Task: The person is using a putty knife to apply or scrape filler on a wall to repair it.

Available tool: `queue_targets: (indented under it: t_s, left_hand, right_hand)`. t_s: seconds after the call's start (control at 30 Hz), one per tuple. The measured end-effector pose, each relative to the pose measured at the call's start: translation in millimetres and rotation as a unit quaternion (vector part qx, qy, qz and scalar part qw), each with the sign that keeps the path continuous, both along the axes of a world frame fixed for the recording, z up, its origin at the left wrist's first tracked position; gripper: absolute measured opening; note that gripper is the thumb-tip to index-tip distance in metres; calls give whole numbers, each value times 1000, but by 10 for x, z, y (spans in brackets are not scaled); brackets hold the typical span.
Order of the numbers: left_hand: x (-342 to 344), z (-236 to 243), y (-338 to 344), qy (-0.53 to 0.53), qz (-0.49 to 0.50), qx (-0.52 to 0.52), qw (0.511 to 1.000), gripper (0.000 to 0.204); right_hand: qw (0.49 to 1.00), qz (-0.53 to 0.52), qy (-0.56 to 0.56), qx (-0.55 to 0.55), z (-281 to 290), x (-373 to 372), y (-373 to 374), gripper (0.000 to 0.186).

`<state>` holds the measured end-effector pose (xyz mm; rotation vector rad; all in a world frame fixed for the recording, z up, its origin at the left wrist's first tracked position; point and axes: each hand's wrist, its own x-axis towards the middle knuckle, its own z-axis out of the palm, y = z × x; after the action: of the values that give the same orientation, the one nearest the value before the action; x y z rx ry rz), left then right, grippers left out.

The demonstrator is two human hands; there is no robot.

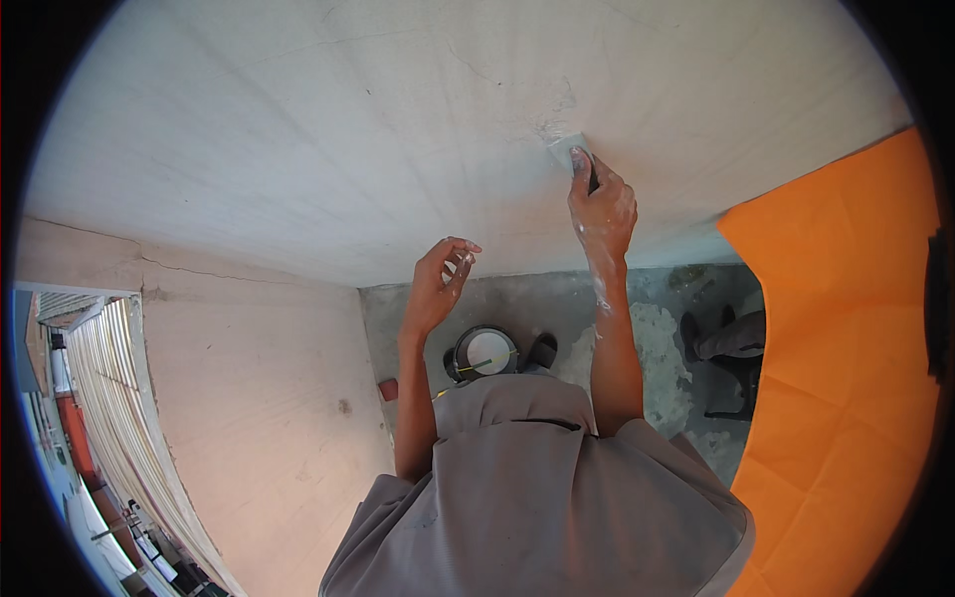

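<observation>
- The white-smeared right hand [604,211] has its fingers closed around a flat, pale-bladed scraper with a dark handle [568,147].
- The scraper's blade lies against the pale grey plastered wall [348,129], just below a rough patch [550,127].
- The left hand [436,287], near the wall, has loosely curled, partly open fingers, gripping nothing visible.
- Below, a round dark bucket [464,344] holds white material [488,348].

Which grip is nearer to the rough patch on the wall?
Right. The right grip is just below the rough patch, holding a scraper at its lower edge. The left grip is farther off, lower and to the left.
</observation>
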<state>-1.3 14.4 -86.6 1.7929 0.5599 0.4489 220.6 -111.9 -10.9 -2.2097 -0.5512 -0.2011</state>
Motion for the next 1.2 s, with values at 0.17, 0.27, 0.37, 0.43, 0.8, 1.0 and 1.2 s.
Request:
queue_targets:
  t_s: [0.17, 0.27, 0.37, 0.43, 0.8, 1.0, 1.2]
  left_hand:
    - [8, 0, -13, 2, -1, 21, 1000, 13]
    - [20, 25, -27, 9, 3, 16, 1000, 13]
    - [19, 25, -22, 17, 4, 12, 1000, 12]
    - [-26, -2, -9, 24, -2, 13, 1000, 12]
    - [-26, -10, -17, 20, 0, 20, 1000, 14]
    - [3, 35, -13, 7, -10, -4, 1000, 13]
    - [-14, 44, -12, 20, -23, 2, 1000, 14]
  right_hand:
    - [975, 32, 212, 62, -166, 80, 48, 53]
    - [939, 12, 301, 166, -334, -19, 263, 55]
    - [937, 32, 323, 130, -341, 84, 167, 51]
    - [977, 16, 209, 47, -212, 129, 77, 48]
    - [993, -20, 117, -3, -93, 59, 138, 49]
    - [954, 23, 293, 62, -217, 105, 264, 50]
    - [997, -13, 73, -38, 71, 32, 194, 47]
